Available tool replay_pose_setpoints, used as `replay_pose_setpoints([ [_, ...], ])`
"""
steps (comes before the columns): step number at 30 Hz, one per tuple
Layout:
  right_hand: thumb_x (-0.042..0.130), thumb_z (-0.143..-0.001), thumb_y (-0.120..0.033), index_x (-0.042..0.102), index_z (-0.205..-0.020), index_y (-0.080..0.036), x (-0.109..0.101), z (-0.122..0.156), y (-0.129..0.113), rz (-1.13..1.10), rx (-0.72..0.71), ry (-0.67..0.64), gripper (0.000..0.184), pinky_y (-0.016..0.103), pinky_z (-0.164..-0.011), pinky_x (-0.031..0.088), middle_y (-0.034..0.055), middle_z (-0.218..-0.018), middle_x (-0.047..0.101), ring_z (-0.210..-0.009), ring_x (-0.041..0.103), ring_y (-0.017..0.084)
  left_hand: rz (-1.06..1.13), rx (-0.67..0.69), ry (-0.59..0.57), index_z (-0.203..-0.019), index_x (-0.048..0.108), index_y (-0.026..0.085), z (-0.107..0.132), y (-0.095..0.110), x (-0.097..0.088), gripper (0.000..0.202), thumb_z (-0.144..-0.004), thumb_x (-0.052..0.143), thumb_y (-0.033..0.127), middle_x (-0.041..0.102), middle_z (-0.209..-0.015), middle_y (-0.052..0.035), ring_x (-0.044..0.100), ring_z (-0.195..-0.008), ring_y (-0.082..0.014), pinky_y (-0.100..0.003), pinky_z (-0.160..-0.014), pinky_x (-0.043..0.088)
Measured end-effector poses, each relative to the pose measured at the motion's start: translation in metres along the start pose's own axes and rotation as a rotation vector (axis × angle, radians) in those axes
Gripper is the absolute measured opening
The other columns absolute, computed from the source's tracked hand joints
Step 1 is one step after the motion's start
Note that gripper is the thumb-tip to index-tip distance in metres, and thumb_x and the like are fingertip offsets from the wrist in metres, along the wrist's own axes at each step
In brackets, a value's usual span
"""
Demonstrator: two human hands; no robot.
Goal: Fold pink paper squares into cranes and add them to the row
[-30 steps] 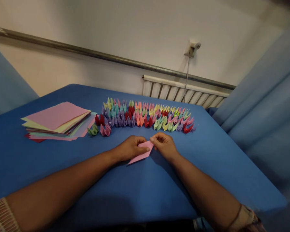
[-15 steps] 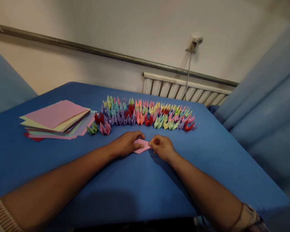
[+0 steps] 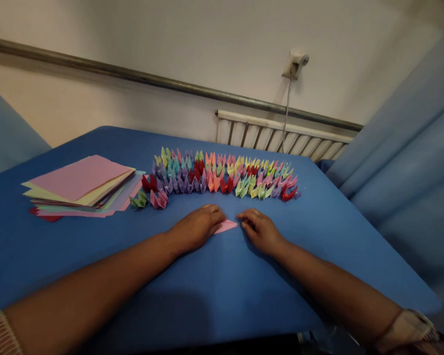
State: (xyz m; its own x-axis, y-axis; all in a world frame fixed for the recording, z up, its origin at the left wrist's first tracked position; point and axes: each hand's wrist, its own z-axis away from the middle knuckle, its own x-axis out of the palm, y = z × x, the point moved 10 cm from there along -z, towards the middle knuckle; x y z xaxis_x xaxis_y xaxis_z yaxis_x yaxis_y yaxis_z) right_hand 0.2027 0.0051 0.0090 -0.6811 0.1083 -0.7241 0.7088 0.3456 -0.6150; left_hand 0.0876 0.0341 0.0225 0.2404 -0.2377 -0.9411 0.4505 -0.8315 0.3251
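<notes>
A small piece of folded pink paper (image 3: 226,226) lies on the blue tabletop, its narrow point facing right. Over its left part rests my left hand (image 3: 199,226), fingers curled down and holding it against the table; that part of the paper is hidden. My right hand (image 3: 262,230) is just right of the paper's point, apart from it, with thumb and forefinger parted and nothing between them. Beyond the hands stand rows of many-coloured folded paper cranes (image 3: 216,183). A pink crane (image 3: 159,199) and a green crane (image 3: 139,199) sit at the near left.
A stack of coloured paper sheets (image 3: 82,178) lies on the left of the blue-covered table (image 3: 163,291). Behind it are a wall rail (image 3: 140,76), a radiator (image 3: 277,133) and a socket with a cord (image 3: 292,66). Blue curtains (image 3: 403,158) hang at the right.
The pink paper now shows as a narrower point than before. My right hand has let go of its tip and moved right; my left hand has come over more of it.
</notes>
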Motion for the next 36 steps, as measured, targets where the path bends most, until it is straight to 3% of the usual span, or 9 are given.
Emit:
replay_pose_setpoints([
  [3, 0.043, -0.092, -0.01, 0.062, -0.118, -0.019, -0.006, 0.009, -0.008, 0.013, -0.107, -0.026, 0.034, 0.033, -0.095, 0.048, 0.0093, -0.113, 0.064, -0.106, 0.06, 0.017, 0.06, -0.004, 0.007, -0.102, 0.064, 0.02, -0.001, -0.007, 0.002, 0.018, -0.095, 0.049, 0.027, 0.06, -0.098, -0.005, 0.056, -0.093, -0.0197, -0.031, -0.084, 0.042],
  [7, 0.042, -0.094, -0.011, 0.057, -0.131, -0.02, 0.001, 0.016, -0.022, 0.131, -0.177, -0.192, 0.041, 0.036, -0.097, 0.048, 0.011, -0.126, 0.061, -0.113, 0.058, 0.02, 0.132, -0.077, -0.005, -0.102, 0.061, 0.02, -0.001, -0.016, 0.0, 0.017, -0.089, 0.058, 0.032, 0.061, -0.1, -0.0039, 0.057, -0.094, -0.0202, -0.029, -0.08, 0.042],
  [13, 0.042, -0.096, -0.014, 0.058, -0.133, -0.022, 0.007, 0.024, -0.03, 0.294, -0.191, -0.3, 0.041, 0.04, -0.099, 0.045, 0.0109, -0.134, 0.058, -0.117, 0.055, 0.024, 0.181, -0.125, -0.032, -0.089, 0.059, 0.019, -0.004, -0.018, -0.002, 0.015, -0.086, 0.059, 0.034, 0.06, -0.093, -0.002, 0.057, -0.087, -0.0182, -0.027, -0.076, 0.041],
  [18, 0.042, -0.096, -0.014, 0.048, -0.142, -0.022, 0.012, 0.028, -0.033, 0.373, -0.152, -0.321, 0.048, 0.044, -0.101, 0.042, 0.0124, -0.139, 0.054, -0.122, 0.051, 0.028, 0.173, -0.139, -0.012, -0.089, 0.06, 0.02, -0.005, -0.021, 0.0, 0.013, -0.087, 0.057, 0.032, 0.062, -0.094, -0.0022, 0.057, -0.087, -0.0179, -0.028, -0.076, 0.042],
  [22, 0.042, -0.095, -0.015, 0.048, -0.143, -0.024, 0.011, 0.029, -0.032, 0.423, -0.1, -0.303, 0.049, 0.047, -0.1, 0.042, 0.0135, -0.143, 0.049, -0.123, 0.05, 0.03, 0.021, -0.074, 0.022, -0.1, 0.061, 0.019, -0.006, -0.008, -0.006, 0.017, -0.093, 0.052, 0.032, 0.062, -0.096, -0.0044, 0.057, -0.088, -0.0194, -0.029, -0.075, 0.043],
  [28, 0.042, -0.094, -0.014, 0.049, -0.141, -0.027, 0.008, 0.029, -0.032, 0.393, -0.055, -0.287, 0.049, 0.046, -0.102, 0.04, 0.0113, -0.144, 0.05, -0.125, 0.048, 0.03, -0.305, 0.043, -0.051, -0.102, 0.065, 0.016, -0.01, 0.016, -0.003, 0.029, -0.101, 0.038, 0.029, 0.064, -0.095, -0.0068, 0.058, -0.082, -0.0206, -0.031, -0.07, 0.042],
  [36, 0.04, -0.096, -0.017, 0.046, -0.144, -0.026, 0.011, 0.028, -0.031, 0.441, -0.067, -0.33, 0.049, 0.046, -0.099, 0.042, 0.0119, -0.144, 0.049, -0.124, 0.048, 0.03, -0.409, 0.098, -0.029, -0.098, 0.065, 0.013, -0.012, 0.021, 0.004, 0.033, -0.101, 0.034, 0.024, 0.064, -0.092, -0.0066, 0.057, -0.08, -0.0203, -0.033, -0.07, 0.041],
])
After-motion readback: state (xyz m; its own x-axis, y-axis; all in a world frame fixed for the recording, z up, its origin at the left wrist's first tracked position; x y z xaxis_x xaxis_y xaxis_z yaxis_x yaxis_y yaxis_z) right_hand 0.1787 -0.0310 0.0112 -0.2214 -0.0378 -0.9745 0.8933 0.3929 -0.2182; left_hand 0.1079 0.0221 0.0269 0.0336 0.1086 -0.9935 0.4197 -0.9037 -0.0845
